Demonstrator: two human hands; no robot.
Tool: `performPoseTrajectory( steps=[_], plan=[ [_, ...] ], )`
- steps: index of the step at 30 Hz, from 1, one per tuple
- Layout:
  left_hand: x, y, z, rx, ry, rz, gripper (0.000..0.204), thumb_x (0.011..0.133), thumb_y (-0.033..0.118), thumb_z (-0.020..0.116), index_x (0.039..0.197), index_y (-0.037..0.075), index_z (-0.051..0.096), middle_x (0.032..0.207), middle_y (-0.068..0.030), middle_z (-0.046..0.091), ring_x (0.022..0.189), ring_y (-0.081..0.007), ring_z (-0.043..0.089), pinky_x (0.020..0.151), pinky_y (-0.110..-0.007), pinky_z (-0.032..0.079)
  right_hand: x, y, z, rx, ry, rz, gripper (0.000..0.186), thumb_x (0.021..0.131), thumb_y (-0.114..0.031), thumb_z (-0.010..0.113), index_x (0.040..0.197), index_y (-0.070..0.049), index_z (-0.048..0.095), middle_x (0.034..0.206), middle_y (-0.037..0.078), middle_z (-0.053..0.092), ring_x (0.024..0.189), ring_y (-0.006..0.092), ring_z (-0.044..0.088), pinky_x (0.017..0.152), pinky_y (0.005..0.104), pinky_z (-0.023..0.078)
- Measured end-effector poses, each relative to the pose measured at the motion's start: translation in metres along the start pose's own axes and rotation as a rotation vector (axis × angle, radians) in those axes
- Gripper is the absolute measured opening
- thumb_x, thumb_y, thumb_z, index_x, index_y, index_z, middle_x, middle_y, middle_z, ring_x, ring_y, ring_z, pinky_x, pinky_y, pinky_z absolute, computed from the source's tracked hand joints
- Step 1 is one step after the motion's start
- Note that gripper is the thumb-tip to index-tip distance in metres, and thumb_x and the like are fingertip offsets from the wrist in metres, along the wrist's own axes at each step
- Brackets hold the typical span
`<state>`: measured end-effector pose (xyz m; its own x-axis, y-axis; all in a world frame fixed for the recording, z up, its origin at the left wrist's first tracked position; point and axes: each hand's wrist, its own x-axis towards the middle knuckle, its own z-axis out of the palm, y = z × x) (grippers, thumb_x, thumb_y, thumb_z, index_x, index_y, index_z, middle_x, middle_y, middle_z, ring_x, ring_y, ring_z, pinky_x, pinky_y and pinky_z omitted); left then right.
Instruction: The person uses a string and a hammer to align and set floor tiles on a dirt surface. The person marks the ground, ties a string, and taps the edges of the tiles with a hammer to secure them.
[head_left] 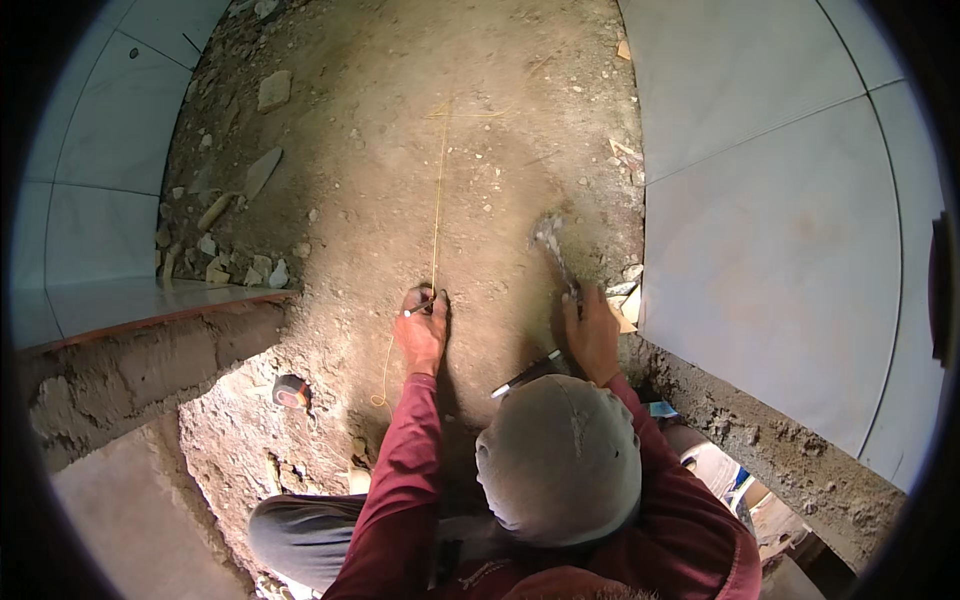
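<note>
My left hand is closed on a short dark stick with a white tip, at a yellow string running up the dirt floor. My right hand grips the handle of a dusty tool with a pale, crusted end, lying angled over the dirt. A black-and-white marker-like stick lies just left of my right wrist. A black-and-orange tape measure rests left of my left forearm. A rounded grey cloth shape hides the ground between my arms.
Grey tiled surfaces flank the dirt strip, with a tiled ledge at left and rough concrete edges below. Broken stone pieces lie along both sides. A grey-trousered leg is at lower left.
</note>
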<state>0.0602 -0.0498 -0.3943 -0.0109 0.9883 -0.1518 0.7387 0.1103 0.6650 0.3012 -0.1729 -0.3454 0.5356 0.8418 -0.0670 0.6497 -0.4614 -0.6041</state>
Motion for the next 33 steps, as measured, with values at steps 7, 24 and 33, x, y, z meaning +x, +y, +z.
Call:
performPoseTrajectory(
  steps=[7,24,33],
  plan=[
    [-0.007,-0.008,0.003,0.024,0.087,0.167,0.026,0.094,0.03,0.07,0.102,0.006,0.068,0.088,-0.0157,0.07,0.077,-0.0324,0.069,0.07,-0.039,0.053,0.08,-0.013,0.028,-0.251,0.173,-0.233,0.028,0.094,-0.012,0.06,0.119,0.0,0.06,0.107,0.022,0.06,0.099,0.0397,0.062,0.083,0.0504,0.049],
    [-0.006,-0.015,0.012,0.039,0.102,0.07,0.022,0.09,0.027,0.073,0.095,0.006,0.066,0.081,-0.0162,0.068,0.073,-0.0339,0.068,0.068,-0.043,0.053,0.139,-0.1,0.151,1.015,-0.636,0.312,0.02,0.098,-0.02,0.06,0.111,-0.006,0.064,0.088,0.0,0.061,0.071,0.0102,0.057,0.058,0.0282,0.047],
    [-0.005,-0.016,0.012,0.081,0.112,0.14,0.025,0.092,0.027,0.073,0.095,0.003,0.065,0.079,-0.019,0.069,0.071,-0.0351,0.069,0.065,-0.043,0.053,0.143,-0.091,0.161,0.696,-0.581,0.044,0.022,0.1,-0.024,0.06,0.108,-0.003,0.062,0.08,0.006,0.066,0.067,0.0169,0.064,0.063,0.0337,0.053]
  ],
)
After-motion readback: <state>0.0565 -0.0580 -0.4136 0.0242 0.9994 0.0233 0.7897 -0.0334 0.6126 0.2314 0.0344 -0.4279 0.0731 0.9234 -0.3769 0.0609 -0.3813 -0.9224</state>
